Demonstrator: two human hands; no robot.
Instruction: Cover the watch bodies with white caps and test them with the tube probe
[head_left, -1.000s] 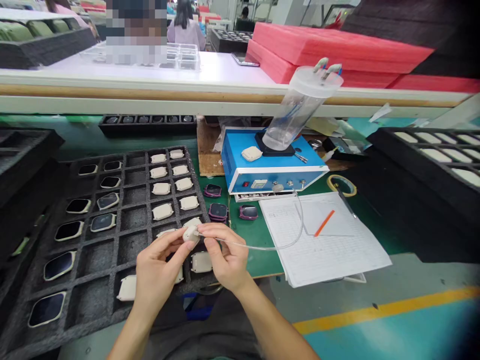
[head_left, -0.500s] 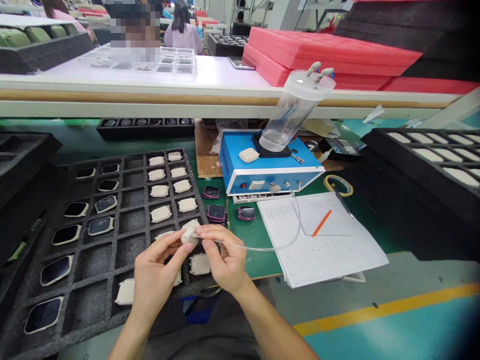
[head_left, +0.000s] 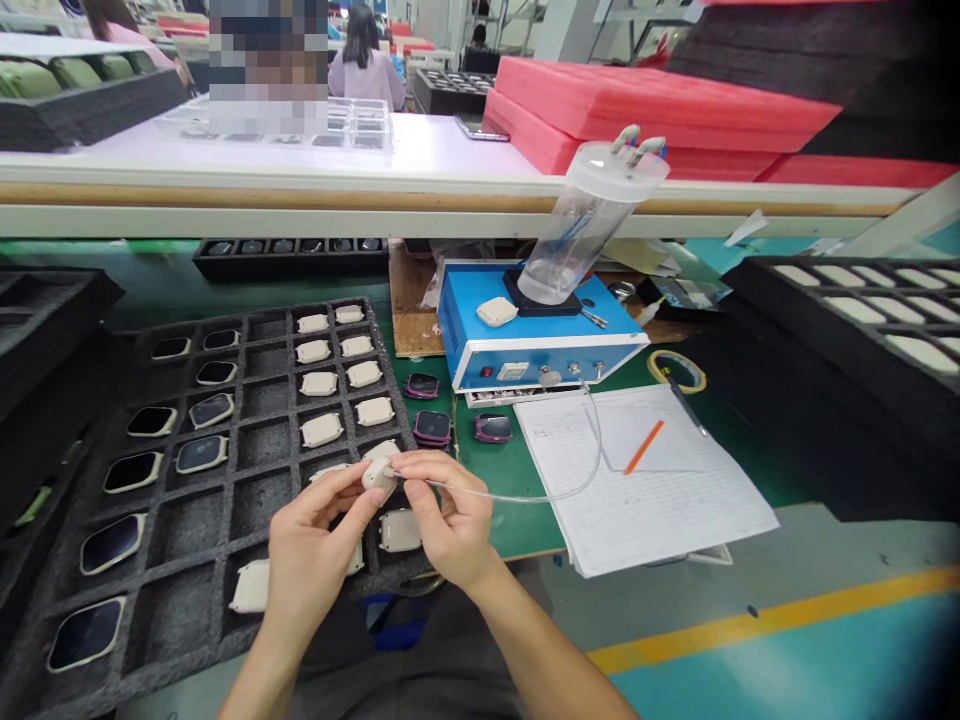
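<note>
Both my hands pinch a cream watch case and clear tube over the green worktop, beside a foam tray and blue tester.

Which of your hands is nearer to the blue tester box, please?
Right. The right hand sits below the blue tester box, pinching the clear tube; the left hand is farther left, over the foam tray.

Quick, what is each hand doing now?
Left hand: closed on the cream watch case.
Right hand: pinching the clear tube at the case.
</note>
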